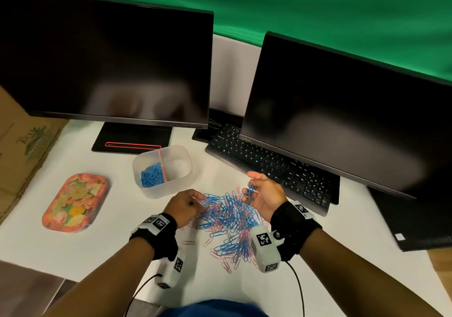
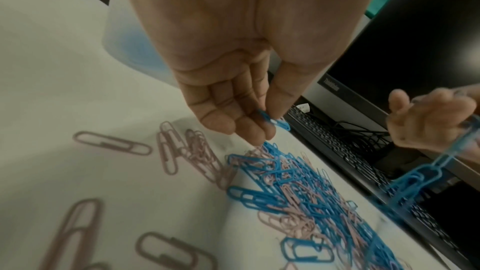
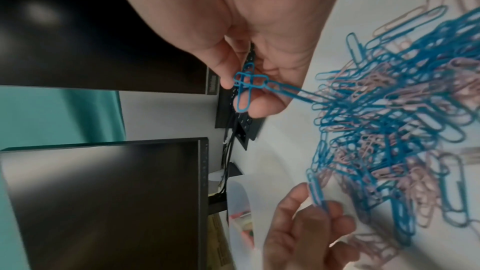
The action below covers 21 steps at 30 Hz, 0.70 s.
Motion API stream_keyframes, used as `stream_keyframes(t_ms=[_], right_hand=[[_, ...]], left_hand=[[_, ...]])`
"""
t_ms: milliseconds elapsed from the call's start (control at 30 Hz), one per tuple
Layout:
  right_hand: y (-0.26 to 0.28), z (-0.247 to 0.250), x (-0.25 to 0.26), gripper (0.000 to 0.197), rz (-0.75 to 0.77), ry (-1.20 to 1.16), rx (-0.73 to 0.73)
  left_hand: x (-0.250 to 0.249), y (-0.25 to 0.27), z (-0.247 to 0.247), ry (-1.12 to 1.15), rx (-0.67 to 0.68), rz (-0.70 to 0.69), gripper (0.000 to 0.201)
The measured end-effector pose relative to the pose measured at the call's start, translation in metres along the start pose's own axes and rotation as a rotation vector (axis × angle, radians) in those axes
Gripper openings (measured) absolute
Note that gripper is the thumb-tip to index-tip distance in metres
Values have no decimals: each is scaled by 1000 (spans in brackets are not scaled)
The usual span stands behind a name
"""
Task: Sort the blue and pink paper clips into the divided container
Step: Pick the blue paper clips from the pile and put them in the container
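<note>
Two hands [image 1: 263, 193] [image 1: 187, 203] pinch blue clips [image 3: 249, 85], chain dangling pileward [image 1: 227, 221].

An office desk: two dark monitors [image 1: 107, 62] and a black keyboard [image 1: 269, 165] before green cloth [image 1: 293, 6].

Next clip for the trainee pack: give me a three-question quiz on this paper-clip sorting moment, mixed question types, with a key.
1. True or false: both compartments of the divided container already hold paper clips.
2. Multiple choice: what does the right hand hold? A) one pink clip B) a tangle of linked blue clips C) the floral tray D) nothing
3. Fill in: the left hand pinches a ____ clip at the edge of the mixed pile.

Key
1. False: blue clips fill the left compartment; the right one looks empty.
2. B
3. Blue
</note>
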State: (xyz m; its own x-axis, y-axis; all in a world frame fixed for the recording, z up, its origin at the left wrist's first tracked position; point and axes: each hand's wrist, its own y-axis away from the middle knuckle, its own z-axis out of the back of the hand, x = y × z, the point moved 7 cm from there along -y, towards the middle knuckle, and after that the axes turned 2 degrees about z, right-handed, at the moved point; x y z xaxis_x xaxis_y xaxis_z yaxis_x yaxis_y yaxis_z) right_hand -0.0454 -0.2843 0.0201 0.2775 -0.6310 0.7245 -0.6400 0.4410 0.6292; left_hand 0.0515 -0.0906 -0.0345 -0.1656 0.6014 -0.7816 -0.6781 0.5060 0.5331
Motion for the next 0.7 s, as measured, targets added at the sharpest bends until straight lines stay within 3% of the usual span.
stream_keyframes(t_ms=[133,333,467,600,700], right_hand=[[11,-14,17,24,27,5,72],[19,-22,36,24,91,72,116],[21,-22,35,23,97,88,112],[20,-20,30,24,90,93,98],[19,-18,28,24,82,85,83]], left_hand=[[-2,2,1,-17,-6,-15,17],[3,2,1,129,71,45,15],[3,3,3,148,26,46,11],[-8,7,8,-84,-111,-38,6],[-10,4,5,-206,-118,-62,13]])
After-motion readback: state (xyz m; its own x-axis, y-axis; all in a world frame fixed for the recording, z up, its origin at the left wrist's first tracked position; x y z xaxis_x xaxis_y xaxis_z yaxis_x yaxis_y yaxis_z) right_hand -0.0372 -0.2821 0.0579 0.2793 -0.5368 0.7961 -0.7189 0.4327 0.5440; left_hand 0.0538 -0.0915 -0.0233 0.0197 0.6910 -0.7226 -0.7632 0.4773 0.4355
